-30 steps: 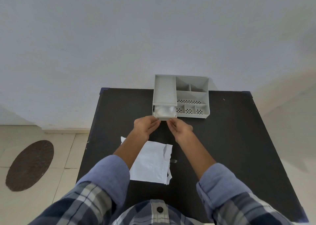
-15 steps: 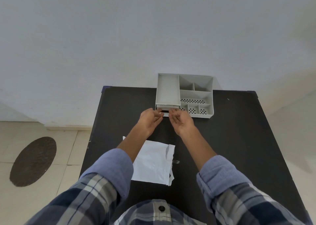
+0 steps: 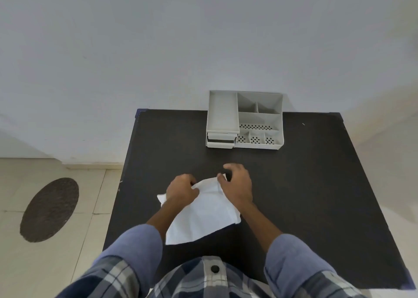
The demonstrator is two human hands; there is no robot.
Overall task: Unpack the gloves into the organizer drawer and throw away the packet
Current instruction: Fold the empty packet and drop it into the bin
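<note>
Both hands moved back from organizer (image 3: 245, 120); left hand (image 3: 182, 190) and right hand (image 3: 237, 185) pinch packet (image 3: 203, 211) top edge.

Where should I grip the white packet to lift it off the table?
Take the white packet by its far edge, coming from above; that edge is already raised off the black table, pinched between the left hand and the right hand.

Organizer (image 3: 245, 120) at table (image 3: 316, 184) rear; packet (image 3: 203, 211) nearer, between both hands.
</note>
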